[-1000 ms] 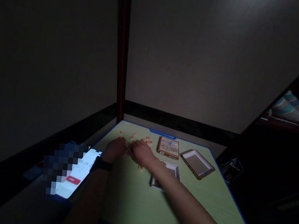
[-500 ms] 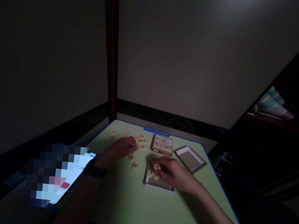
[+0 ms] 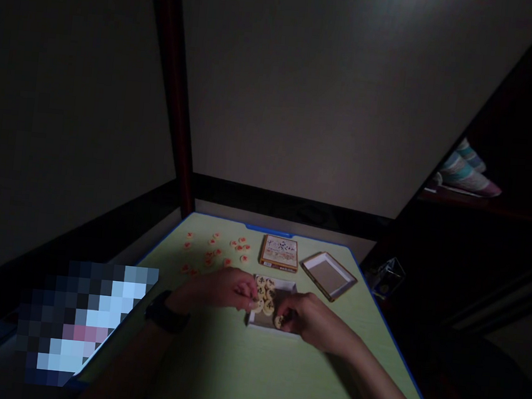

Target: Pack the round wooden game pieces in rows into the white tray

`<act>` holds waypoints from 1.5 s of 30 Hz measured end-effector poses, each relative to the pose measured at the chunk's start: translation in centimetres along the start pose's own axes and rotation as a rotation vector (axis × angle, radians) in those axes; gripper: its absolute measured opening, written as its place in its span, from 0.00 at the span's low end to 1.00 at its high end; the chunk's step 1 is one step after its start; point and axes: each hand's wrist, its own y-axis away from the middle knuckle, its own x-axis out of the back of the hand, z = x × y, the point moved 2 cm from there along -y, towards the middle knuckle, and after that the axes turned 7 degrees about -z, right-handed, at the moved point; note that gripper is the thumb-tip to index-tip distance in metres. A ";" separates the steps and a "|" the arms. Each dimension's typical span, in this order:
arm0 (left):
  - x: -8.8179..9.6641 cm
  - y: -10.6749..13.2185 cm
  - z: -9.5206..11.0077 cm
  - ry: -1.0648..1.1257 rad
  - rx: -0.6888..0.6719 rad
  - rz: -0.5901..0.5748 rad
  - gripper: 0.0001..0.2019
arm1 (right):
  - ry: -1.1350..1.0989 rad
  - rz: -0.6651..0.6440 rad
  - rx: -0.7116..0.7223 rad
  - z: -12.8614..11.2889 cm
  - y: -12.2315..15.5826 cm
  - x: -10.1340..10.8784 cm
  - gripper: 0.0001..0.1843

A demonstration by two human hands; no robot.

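The small open white-edged box tray (image 3: 260, 328) lies on the table, with rows of black-marked wooden Chinese chess pieces (image 3: 270, 294) in its left part. My left hand (image 3: 232, 288), a dark band on its wrist, is closed at the tray's left edge, fingertips on a Chinese chess piece (image 3: 257, 306). Over the tray's right side, my right hand (image 3: 313, 318) pinches another black-marked piece (image 3: 279, 321) close to the tray floor. Red-marked pieces (image 3: 210, 255) lie scattered on the table beyond my left hand.
A printed flat box (image 3: 279, 253) sits behind the tray. To its right rests an open box lid (image 3: 351, 279). A lit, partly blurred screen (image 3: 108, 322) is at the table's left edge. Walls (image 3: 303, 103) stand behind the green table (image 3: 231, 365).
My left hand has moved right and nearer, from the loose pieces to the tray edge. More black-marked pieces now show in the tray. My right hand has shifted lower over the tray.
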 end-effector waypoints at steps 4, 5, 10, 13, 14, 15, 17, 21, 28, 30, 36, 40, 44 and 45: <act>-0.4 0.1 0.1 0.032 0.027 -0.023 0.09 | 0.059 0.020 0.020 0.2 0.0 0.0 0.14; -0.5 0.0 0.0 0.042 0.037 -0.044 0.09 | 0.080 0.021 0.020 0.2 -0.1 0.0 0.14; -0.7 -0.2 -0.3 0.092 0.044 -0.092 0.08 | 0.119 -0.013 0.033 0.1 -0.5 -0.2 0.14; -0.7 -0.4 -0.5 0.102 0.052 -0.099 0.08 | 0.115 -0.026 0.047 -0.2 -0.7 -0.3 0.14; -0.6 -0.4 -0.6 0.107 0.051 -0.101 0.09 | 0.113 -0.025 0.050 -0.4 -0.8 -0.3 0.14; -0.6 -0.4 -0.7 0.113 0.050 -0.103 0.09 | 0.111 -0.020 0.055 -0.5 -0.9 -0.4 0.14; -0.6 -0.5 -0.9 0.127 0.048 -0.105 0.11 | 0.105 -0.012 0.068 -0.6 -1.0 -0.6 0.13; -0.7 -0.5 -1.2 0.150 0.035 -0.098 0.13 | 0.090 -0.001 0.101 -0.6 -1.4 -1.3 0.14; -0.7 -0.6 -1.1 0.170 0.032 -0.119 0.11 | -0.086 0.008 0.106 -0.8 -1.5 -1.7 0.14; -0.7 -0.6 -1.0 0.166 0.038 -0.120 0.11 | -0.214 -0.026 0.093 -1.0 -1.5 -1.6 0.14; -0.6 -0.7 -1.4 0.162 0.028 -0.113 0.11 | -0.345 -0.037 0.056 -1.1 -1.2 -1.5 0.08; -0.5 -0.7 -1.4 0.125 0.030 -0.094 0.11 | -0.383 -0.059 0.073 -1.2 -1.2 -1.5 0.06; -0.3 -0.5 -0.7 0.054 -0.002 -0.032 0.10 | -0.359 0.034 0.069 -1.3 -1.2 -1.2 0.02; -0.2 -0.5 -0.5 0.048 -0.016 -0.020 0.10 | -0.356 0.085 0.062 -1.3 -1.3 -1.1 0.01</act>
